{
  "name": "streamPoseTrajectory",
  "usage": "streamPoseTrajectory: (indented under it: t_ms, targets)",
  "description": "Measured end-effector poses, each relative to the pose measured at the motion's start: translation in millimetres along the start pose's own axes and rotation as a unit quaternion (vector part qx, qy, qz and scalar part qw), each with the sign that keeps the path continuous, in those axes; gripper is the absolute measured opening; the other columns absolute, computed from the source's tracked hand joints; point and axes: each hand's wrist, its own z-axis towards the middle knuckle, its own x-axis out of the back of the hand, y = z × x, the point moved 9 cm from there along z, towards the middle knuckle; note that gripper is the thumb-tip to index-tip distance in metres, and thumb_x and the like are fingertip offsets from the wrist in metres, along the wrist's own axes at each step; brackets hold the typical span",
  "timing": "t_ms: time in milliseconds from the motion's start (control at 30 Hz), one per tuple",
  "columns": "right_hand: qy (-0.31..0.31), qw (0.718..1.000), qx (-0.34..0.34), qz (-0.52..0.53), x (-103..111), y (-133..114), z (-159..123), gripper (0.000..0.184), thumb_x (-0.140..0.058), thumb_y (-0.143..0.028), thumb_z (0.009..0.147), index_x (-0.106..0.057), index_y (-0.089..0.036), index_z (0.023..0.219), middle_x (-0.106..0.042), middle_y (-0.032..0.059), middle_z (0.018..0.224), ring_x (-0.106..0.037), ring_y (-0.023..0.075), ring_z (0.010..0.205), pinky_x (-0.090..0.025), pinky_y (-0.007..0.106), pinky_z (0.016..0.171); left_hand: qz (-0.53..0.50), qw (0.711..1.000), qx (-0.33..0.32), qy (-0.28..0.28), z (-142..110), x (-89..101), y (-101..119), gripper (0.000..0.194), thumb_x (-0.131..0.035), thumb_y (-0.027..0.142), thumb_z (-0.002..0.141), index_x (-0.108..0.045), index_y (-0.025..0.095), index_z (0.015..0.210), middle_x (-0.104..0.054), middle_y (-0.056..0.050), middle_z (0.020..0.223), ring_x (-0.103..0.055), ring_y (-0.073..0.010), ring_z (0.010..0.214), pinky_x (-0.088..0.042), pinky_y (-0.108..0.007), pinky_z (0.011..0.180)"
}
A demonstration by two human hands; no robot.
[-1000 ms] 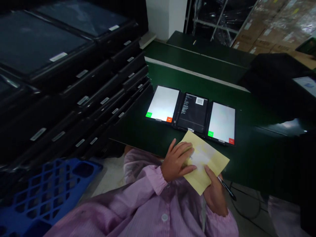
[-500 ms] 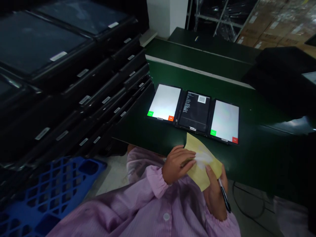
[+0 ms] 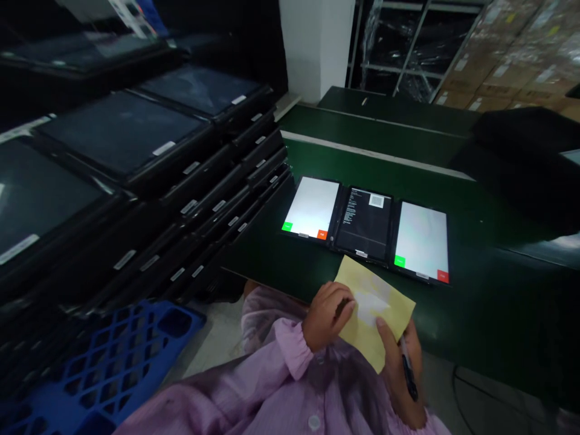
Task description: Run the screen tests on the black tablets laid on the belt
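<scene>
Pale yellow square-cornered paper sheet (image 3: pixel 369 305) sits between the hands, just nearer the body than the black-screened tablet (image 3: pixel 365 226) on the dark green table (image 3: pixel 471 266). No clear long axis; top corner faces tablet. Right hand (image 3: pixel 401 353) clamped on its right side, slim dark pen (image 3: pixel 408 373) alongside. Left hand (image 3: pixel 326 315) curled at left edge; can't tell if pinching.

Three tablets (image 3: pixel 368 222) are lying in a row on worktop (image 3: pixel 475 260), device stacks (image 3: pixel 124 130) standing to their left, pallet (image 3: pixel 118 349) lying before the stacks; sheet (image 3: pixel 369 305) and pen (image 3: pixel 409 377) are sitting in right hand (image 3: pixel 392 355), nearside of row, left hand (image 3: pixel 324 319) at sheet's left side; cartons (image 3: pixel 516 72) are standing behind, right
</scene>
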Motion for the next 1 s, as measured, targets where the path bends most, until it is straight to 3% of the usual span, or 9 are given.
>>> streamPoseTrajectory:
  t_ms: [167,300,400,533,600,700,800,867,1000]
  targets:
    - [0.010,1.000,-0.013,-0.010,5.8,7.4,31.2,0.058,-0.075,-0.062,0.083,-0.061,-0.022,0.123,-0.071,0.0123,0.113,-0.069,0.0313,0.095,-0.059,0.038,0.074,-0.044,0.996,0.052,0.062,26.0,27.4,-18.5,0.018,-0.048,0.026,0.106,-0.059,0.020,0.094,-0.062,-0.006,0.097,-0.061,-0.0190,0.094,-0.048,-0.033,0.086]
    - [0.049,0.998,-0.035,-0.014,13.6,27.7,59.4,0.073,-0.081,-0.067,0.072,-0.058,-0.019,0.123,-0.071,0.0128,0.109,-0.070,0.0313,0.089,-0.059,0.039,0.069,-0.006,0.994,0.020,0.103,69.5,45.0,-14.9,0.019,-0.048,0.029,0.106,-0.059,0.020,0.094,-0.062,-0.005,0.094,-0.060,-0.0182,0.090,-0.047,-0.031,0.084]
    - [0.037,0.999,-0.023,0.006,11.7,35.6,71.6,0.074,-0.081,-0.064,0.072,-0.057,-0.018,0.124,-0.071,0.0139,0.110,-0.070,0.0307,0.089,-0.058,0.040,0.071,0.036,0.999,-0.008,0.022,86.2,24.5,-15.5,0.018,-0.052,0.028,0.103,-0.063,0.020,0.092,-0.065,-0.005,0.093,-0.062,-0.0181,0.088,-0.048,-0.031,0.082]
    - [0.045,0.999,-0.002,-0.003,14.2,41.6,75.8,0.073,-0.080,-0.065,0.074,-0.057,-0.017,0.125,-0.070,0.0150,0.113,-0.069,0.0307,0.095,-0.057,0.042,0.077,0.065,0.990,0.006,-0.127,61.7,-21.9,-35.0,0.014,-0.060,0.026,0.098,-0.068,0.019,0.089,-0.069,-0.003,0.089,-0.065,-0.0178,0.083,-0.051,-0.030,0.078]
    - [0.048,0.999,0.000,-0.003,14.9,44.0,75.5,0.072,-0.080,-0.064,0.075,-0.057,-0.018,0.125,-0.070,0.0143,0.116,-0.068,0.0303,0.098,-0.057,0.042,0.081,0.050,0.991,0.034,-0.119,47.7,-26.5,-43.7,0.014,-0.060,0.026,0.098,-0.069,0.019,0.090,-0.069,-0.003,0.088,-0.065,-0.0169,0.080,-0.050,-0.028,0.074]
    - [0.050,0.999,-0.012,0.010,15.1,46.8,74.3,0.072,-0.081,-0.064,0.074,-0.058,-0.019,0.125,-0.070,0.0130,0.116,-0.068,0.0302,0.099,-0.056,0.041,0.081,0.004,0.997,0.068,-0.048,47.7,-12.5,-44.9,0.017,-0.058,0.029,0.100,-0.068,0.018,0.092,-0.069,-0.002,0.086,-0.064,-0.0152,0.075,-0.049,-0.026,0.069]
    - [0.055,0.998,-0.014,-0.007,16.4,47.4,73.9,0.074,-0.081,-0.066,0.072,-0.060,-0.018,0.124,-0.071,0.0129,0.111,-0.069,0.0305,0.094,-0.056,0.041,0.078,0.030,0.999,0.033,0.026,79.4,10.2,-29.7,0.020,-0.057,0.032,0.102,-0.068,0.017,0.095,-0.069,-0.002,0.085,-0.064,-0.0150,0.074,-0.049,-0.027,0.070]
    - [0.053,0.998,-0.005,-0.020,16.8,46.8,74.3,0.074,-0.080,-0.066,0.073,-0.059,-0.018,0.125,-0.072,0.0127,0.110,-0.069,0.0307,0.093,-0.056,0.041,0.079,0.127,0.990,-0.028,0.058,110.9,19.2,-15.5,0.019,-0.055,0.029,0.104,-0.067,0.017,0.096,-0.070,-0.004,0.089,-0.065,-0.0164,0.080,-0.050,-0.029,0.076]
    - [0.044,0.999,0.003,-0.018,16.2,45.8,75.5,0.076,-0.080,-0.067,0.074,-0.059,-0.017,0.126,-0.072,0.0132,0.113,-0.069,0.0313,0.096,-0.057,0.041,0.080,0.343,0.933,-0.107,0.019,164.1,0.0,-10.7,0.017,-0.054,0.019,0.102,-0.069,0.015,0.095,-0.071,-0.009,0.093,-0.065,-0.0235,0.092,-0.048,-0.036,0.083]
